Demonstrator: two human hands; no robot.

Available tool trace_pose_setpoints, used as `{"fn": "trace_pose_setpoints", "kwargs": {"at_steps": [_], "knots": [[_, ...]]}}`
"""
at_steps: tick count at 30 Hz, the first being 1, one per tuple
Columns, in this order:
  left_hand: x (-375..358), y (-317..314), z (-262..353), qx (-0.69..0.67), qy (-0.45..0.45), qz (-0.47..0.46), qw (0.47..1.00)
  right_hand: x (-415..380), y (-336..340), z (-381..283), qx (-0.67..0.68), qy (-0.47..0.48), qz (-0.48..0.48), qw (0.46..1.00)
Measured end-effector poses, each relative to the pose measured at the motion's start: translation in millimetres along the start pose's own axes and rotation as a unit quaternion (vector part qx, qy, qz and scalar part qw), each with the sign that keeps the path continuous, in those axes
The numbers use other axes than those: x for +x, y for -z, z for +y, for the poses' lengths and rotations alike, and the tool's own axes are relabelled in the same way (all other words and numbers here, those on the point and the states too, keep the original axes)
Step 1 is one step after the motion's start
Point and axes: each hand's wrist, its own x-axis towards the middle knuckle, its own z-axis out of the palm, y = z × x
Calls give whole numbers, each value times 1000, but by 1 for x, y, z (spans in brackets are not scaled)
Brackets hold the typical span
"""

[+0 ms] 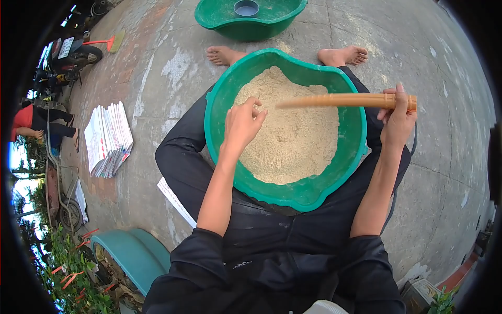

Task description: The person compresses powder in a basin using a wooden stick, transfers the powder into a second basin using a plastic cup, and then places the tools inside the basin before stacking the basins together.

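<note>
A green basin (215, 141) rests between the person's legs, holding a heap of pale, powdery material (293, 141). My right hand (398, 118) is wrapped round the thick end of an orange-brown, ridged stick (345, 100), which reaches leftward over the basin's right rim and above the powder. Its far tip is slightly blurred. Over the left part of the powder is my left hand (244, 121), its fingers curled and apart, with nothing visible in them. Whether its fingertips touch the powder cannot be made out.
Another green basin (251, 32) with a small round container (246, 8) stands ahead. At left are stacked folded papers or bags (109, 138), a broom (114, 42), a motorbike (78, 55) and another person (44, 123). A teal planter (136, 256) sits lower left.
</note>
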Motion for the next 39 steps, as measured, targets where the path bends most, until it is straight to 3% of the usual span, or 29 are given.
{"fn": "trace_pose_setpoints", "kwargs": {"at_steps": [3, 4, 8, 13, 15, 17, 19, 21, 23, 25, 27, 28, 32, 35, 36, 38, 39], "knots": [[-2, 0, -2, 1, 2, -1, 1000, 3, 1, 0, 0, 25, -24, 999], [-1, 0, -3, 3, 4, -1, 1000, 2, 6, -3, 4, -5, -83, 997], [-2, -1, -2, 13, -3, -6, 1000, -2, 2, -3, 36, 13, -28, 999], [-2, -1, -3, 15, -2, -4, 1000, 2, 8, -5, 44, -24, -121, 991], [-3, -1, -3, 17, -4, -1, 1000, 1, -5, 1, 14, 70, 43, 997], [-4, -1, -2, 17, -5, 4, 1000, 5, 5, 2, 40, 46, 18, 998], [-3, 0, -2, 25, 1, -1, 1000, 2, 12, -2, 19, -13, -107, 994], [-2, 1, 0, 26, 3, 0, 1000, 0, 7, 1, 24, -15, -56, 998], [-4, 1, 0, 25, 6, 0, 1000, 2, 1, 6, 2, 102, 109, 989], [-3, 1, -1, 31, 11, 1, 999, 4, 4, 5, -25, 113, 90, 989], [-3, 0, -1, 34, 11, 3, 999, 5, 5, 9, 66, 49, 41, 996], [-2, 0, -1, 37, 8, 3, 999, 3, 8, 7, 37, 25, 69, 997], [-3, 2, 1, 36, 19, 1, 999, 5, 8, 8, -18, 82, 83, 993], [-2, 0, -1, 42, 20, 0, 999, -1, 6, 3, 118, -9, -37, 992], [-2, -1, -2, 41, 20, 0, 999, 1, 10, 4, 118, -10, -36, 992], [-4, -1, -3, 41, 20, -4, 999, 4, 22, 7, 85, 47, -234, 967], [-3, -1, -3, 44, 24, -6, 999, 4, 22, 7, 85, 47, -233, 968]]}}
